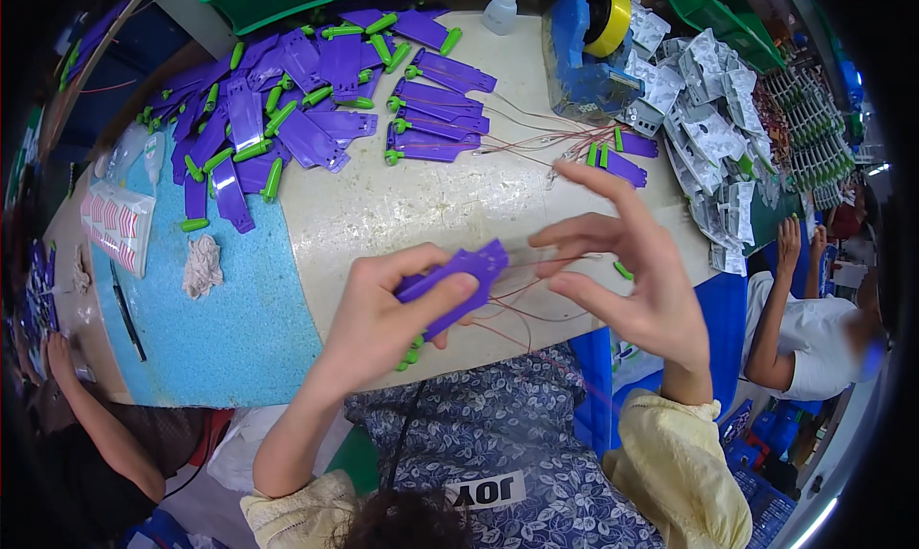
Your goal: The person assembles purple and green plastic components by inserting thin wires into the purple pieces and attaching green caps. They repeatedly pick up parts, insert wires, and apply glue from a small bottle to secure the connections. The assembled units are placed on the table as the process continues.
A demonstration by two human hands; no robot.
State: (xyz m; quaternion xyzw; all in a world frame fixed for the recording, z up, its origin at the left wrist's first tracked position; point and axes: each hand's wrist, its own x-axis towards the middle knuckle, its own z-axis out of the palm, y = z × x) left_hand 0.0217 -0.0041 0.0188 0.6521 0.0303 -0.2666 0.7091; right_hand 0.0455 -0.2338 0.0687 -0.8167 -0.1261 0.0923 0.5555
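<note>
Bench point(354, 204) spans the view; blue mat point(215, 329) covers its left side. Heap of purple parts point(311, 142) sits at back left, grey housings point(704, 118) pile up at right, blue tape dispenser point(567, 46) between them at the back. Short row of wired parts point(445, 99) lies right beside the purple heap, wires trailing right.

Right hand point(646, 295) is up over the front of the bench, fingers curved and spread, thumb apart from them. Left hand point(383, 305) pinches the held part point(483, 264), thumb flat on its face, other fingers behind; part is tilted, off the bench, near the front edge. Green piece point(410, 356) shows below the left hand; can't tell if it joins the part. Thin red wire point(532, 263) runs from near the part's upper end toward the right fingers; can't tell if they touch it.

Handling, judged by look: part seems light, stiff, smooth plastic, maybe a bit slippery. Best grip is flat across the broad middle or long edges. Wires look limp and fragile; don't lift by them.
</note>
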